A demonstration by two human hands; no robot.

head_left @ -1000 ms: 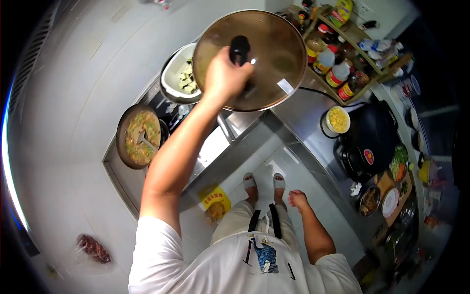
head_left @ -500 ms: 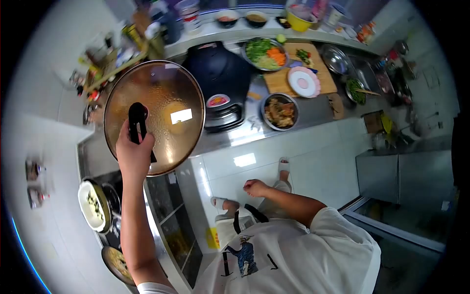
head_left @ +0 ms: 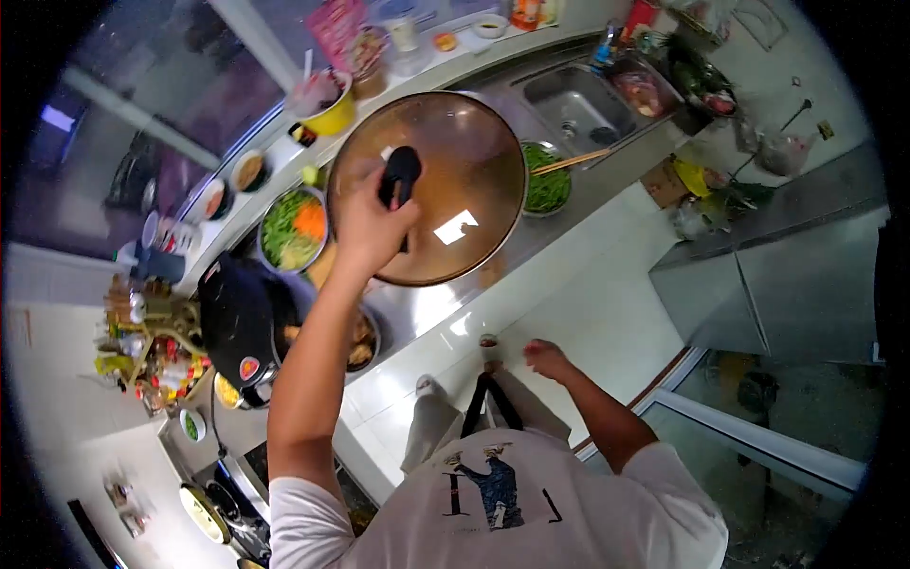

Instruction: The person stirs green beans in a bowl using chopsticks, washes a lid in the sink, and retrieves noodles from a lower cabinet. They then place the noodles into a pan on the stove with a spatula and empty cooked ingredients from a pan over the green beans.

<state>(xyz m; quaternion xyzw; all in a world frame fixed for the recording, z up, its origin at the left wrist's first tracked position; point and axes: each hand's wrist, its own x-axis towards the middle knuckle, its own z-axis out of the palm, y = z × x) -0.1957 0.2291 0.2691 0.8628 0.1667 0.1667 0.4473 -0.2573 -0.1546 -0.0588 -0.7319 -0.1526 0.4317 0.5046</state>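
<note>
Head view, and the lid (head_left: pixel 445 223) is on the move! Left hand (head_left: pixel 370 223) has its fingers wrapped round the black knob (head_left: pixel 403 171), a firm grasp by the look of it, and the glass is swinging along the counter (head_left: pixel 427 318) toward the sink (head_left: pixel 578 95). Half a second ago it was up beside the black cooker (head_left: pixel 242 318); now it sits in view between the chopped vegetables (head_left: pixel 284 232) and the greens (head_left: pixel 547 196), its edge right up against the greens in this view. Whether it touches anything below, I can't tell.

So the lid has left the stove end behind: the stove (head_left: pixel 223 498) shows down at the lower left, well apart from it. That wide disc hides most of the cutting board (head_left: pixel 322 266), with just a sliver peeking out near the wrist. Chopsticks (head_left: pixel 573 161) poke out beyond the rim, close enough to be knocked, I'd judge.

Right hand (head_left: pixel 548 358)? Out low over the floor, nothing seen in it, too blurred to say how far the fingers curl. All the holding is on the left.
</note>
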